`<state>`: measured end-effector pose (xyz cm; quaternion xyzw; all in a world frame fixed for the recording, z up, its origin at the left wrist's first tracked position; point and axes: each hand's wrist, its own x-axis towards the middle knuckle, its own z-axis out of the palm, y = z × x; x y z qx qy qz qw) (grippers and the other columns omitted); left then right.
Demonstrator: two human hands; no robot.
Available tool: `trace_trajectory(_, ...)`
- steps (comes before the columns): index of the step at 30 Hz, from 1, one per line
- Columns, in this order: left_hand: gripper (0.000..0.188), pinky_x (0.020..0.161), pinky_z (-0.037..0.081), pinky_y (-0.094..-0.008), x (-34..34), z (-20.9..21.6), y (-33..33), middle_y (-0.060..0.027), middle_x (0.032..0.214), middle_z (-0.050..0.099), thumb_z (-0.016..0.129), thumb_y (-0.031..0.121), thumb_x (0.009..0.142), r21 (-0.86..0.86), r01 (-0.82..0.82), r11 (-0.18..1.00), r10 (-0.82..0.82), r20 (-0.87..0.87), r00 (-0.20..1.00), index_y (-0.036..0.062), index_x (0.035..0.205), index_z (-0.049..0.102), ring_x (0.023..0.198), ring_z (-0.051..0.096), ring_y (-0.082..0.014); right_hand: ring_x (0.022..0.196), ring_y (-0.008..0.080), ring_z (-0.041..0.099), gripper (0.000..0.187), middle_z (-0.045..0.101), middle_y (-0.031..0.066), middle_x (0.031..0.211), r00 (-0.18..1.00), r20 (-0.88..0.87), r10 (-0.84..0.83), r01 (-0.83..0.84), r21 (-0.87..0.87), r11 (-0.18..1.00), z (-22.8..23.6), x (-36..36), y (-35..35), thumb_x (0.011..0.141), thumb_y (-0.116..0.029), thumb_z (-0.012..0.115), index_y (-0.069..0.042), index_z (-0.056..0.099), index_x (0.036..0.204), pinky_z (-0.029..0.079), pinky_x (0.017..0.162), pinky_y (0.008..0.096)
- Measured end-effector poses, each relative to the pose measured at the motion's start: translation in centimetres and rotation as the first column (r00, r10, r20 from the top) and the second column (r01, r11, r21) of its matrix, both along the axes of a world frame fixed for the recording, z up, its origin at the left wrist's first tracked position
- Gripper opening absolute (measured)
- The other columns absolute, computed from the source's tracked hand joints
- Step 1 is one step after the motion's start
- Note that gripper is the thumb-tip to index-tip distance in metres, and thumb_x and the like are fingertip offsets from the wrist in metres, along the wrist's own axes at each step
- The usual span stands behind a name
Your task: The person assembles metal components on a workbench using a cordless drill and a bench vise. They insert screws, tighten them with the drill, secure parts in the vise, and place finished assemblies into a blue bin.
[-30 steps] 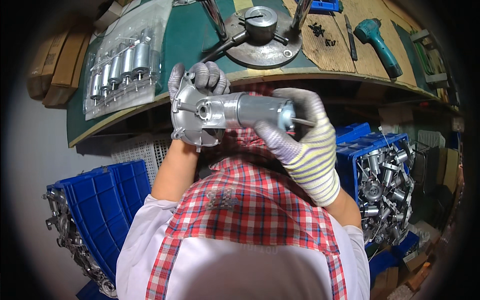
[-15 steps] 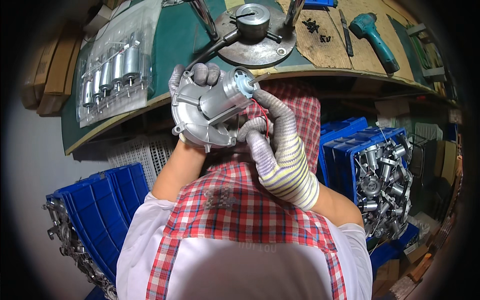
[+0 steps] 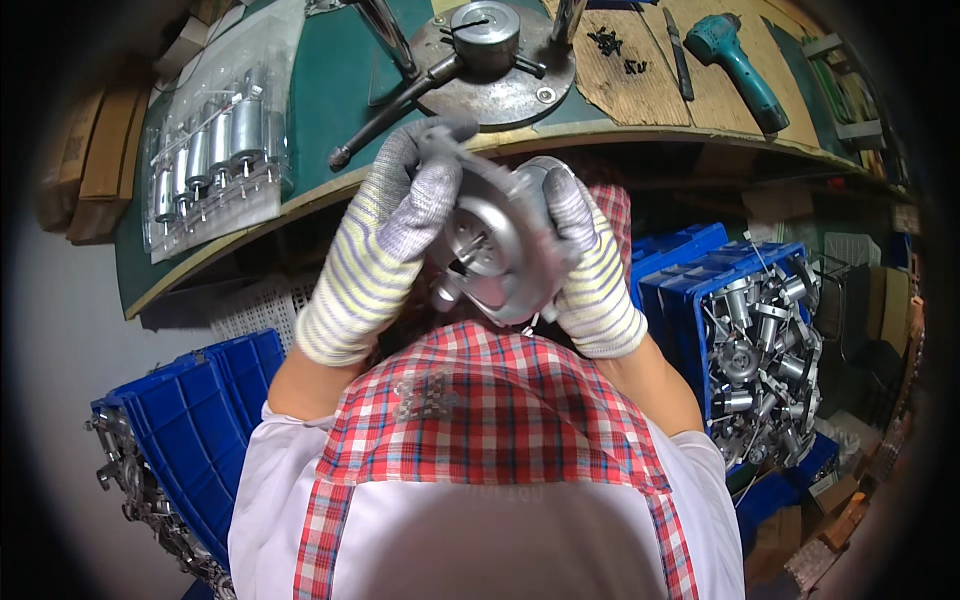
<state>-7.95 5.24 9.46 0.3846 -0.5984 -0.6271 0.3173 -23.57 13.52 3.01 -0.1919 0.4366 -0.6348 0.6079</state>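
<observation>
A silvery cast-metal motor housing [image 3: 492, 238], partly smeared by motion, is held up in front of my apron between both hands. Its round hollow side, with a hub in the middle, faces me. My left hand [image 3: 378, 245], in a striped knit glove, grips the rim at the upper left with thumb and fingers. Gloved the same way, my right hand [image 3: 598, 270] is closed round the opposite side. The cylindrical motor seen earlier on this housing is mostly hidden behind it now.
On the green bench stands a round metal press base [image 3: 490, 85] with a lever. A power screwdriver [image 3: 738, 72], a thin dark tool [image 3: 679, 58] and black screws [image 3: 606, 42] lie right; bagged motors [image 3: 222, 140] lie left. Blue crates [image 3: 205, 410] flank me, the right one holding metal assemblies [image 3: 765, 350].
The housing has been turned over, from its motor side to its hollow side. My left hand has come round to its near face; my right hand has left the red wire and grips the housing.
</observation>
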Motion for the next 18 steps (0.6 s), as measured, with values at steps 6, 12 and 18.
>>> trace_trajectory(6,0.069,0.114,0.035,-0.0372,0.7,-2.6,-2.0,-0.0127,0.143,0.053,0.064,0.041,0.095,0.122,0.192,0.974,-0.164,-0.209,0.964,0.0026,0.149,0.043,0.131,0.049,-0.0243,0.121,0.0203,0.058,0.037,0.057,0.0079,0.135,0.957,-0.248,0.148,-0.173,-0.082,0.982,-8.2,-1.1,1.9,0.107,-0.023,0.045,-0.008,0.046,0.140,0.052,0.103,0.0393)
trace_trajectory(12,0.079,0.106,0.046,-0.0368,0.4,-12.5,-0.3,-0.0113,0.141,0.055,0.086,0.025,0.078,-0.393,0.381,0.837,-0.444,-0.082,0.892,0.0044,0.143,0.045,0.126,0.056,-0.0231,0.118,0.0193,0.059,0.044,0.059,0.0079,0.132,0.965,-0.236,0.116,-0.161,-0.181,0.970,-11.7,-1.2,1.7,0.098,-0.022,0.062,-0.008,0.050,0.137,0.052,0.101,0.0338)
trace_trajectory(18,0.072,0.101,0.047,-0.0353,-2.3,-14.2,0.5,-0.0106,0.134,0.057,0.085,0.022,0.078,-0.267,0.384,0.884,-0.432,-0.148,0.890,0.0040,0.137,0.049,0.119,0.058,-0.0221,0.094,0.0211,0.069,0.020,0.069,0.0114,0.109,0.597,0.799,0.066,-0.108,-0.001,0.994,-10.0,-0.9,2.5,0.097,-0.017,0.063,-0.003,0.064,0.111,0.062,0.082,0.0392)
